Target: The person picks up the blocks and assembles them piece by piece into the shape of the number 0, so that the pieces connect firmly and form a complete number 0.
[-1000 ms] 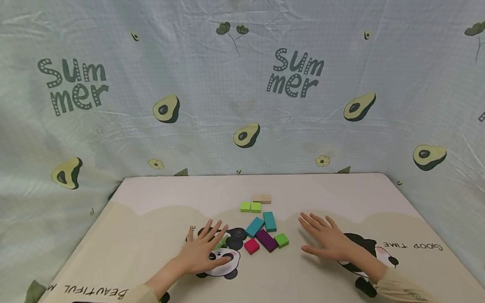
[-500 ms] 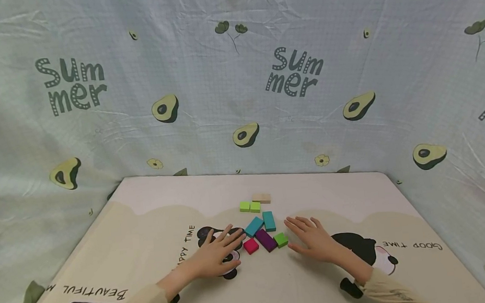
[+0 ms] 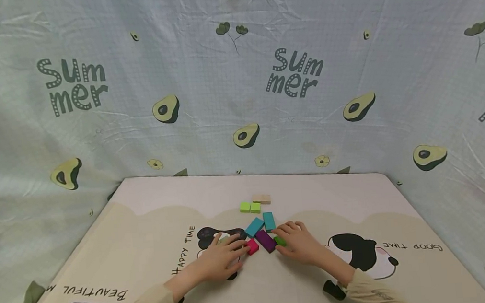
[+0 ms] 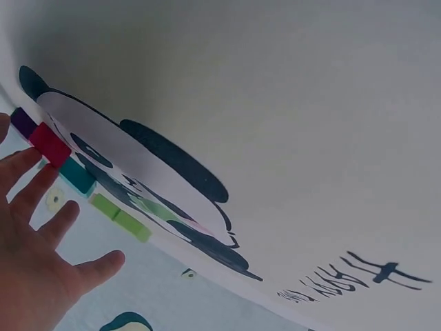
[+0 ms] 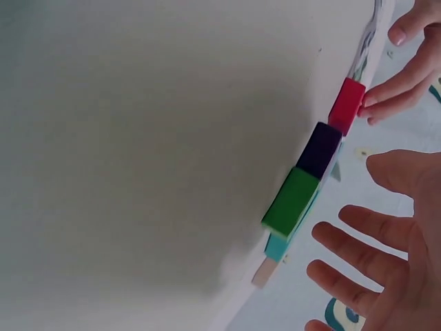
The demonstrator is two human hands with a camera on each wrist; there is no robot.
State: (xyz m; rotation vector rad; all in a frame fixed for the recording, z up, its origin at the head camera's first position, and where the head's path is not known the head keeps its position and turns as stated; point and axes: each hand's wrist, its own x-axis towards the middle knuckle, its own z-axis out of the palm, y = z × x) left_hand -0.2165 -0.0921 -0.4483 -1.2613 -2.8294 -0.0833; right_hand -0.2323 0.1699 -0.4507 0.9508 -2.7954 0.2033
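In the head view my left hand [image 3: 219, 259] reaches in from the left, its fingertips right at the red block [image 3: 253, 247]. The left wrist view shows those fingers [image 4: 34, 196] spread and relaxed. From the other side my right hand [image 3: 299, 243] comes over the green block [image 3: 279, 241], partly covering it. Its fingers [image 5: 358, 252] are loosely bent and apart, holding nothing, in the right wrist view. Between the hands lies a purple block [image 3: 265, 241]. Two teal blocks, one slanted [image 3: 255, 227] and one straighter [image 3: 268, 220], sit just behind it.
Farther back are two light green blocks [image 3: 245, 207] side by side and a plain wooden block [image 3: 261, 199]. The table [image 3: 176, 191] has a panda-print cover. A printed curtain [image 3: 201, 78] hangs behind its far edge.
Both hands have moved inward toward the blocks, the left to the right and the right to the left. The right hand now overlaps the green block; the left fingertips have reached the red one.
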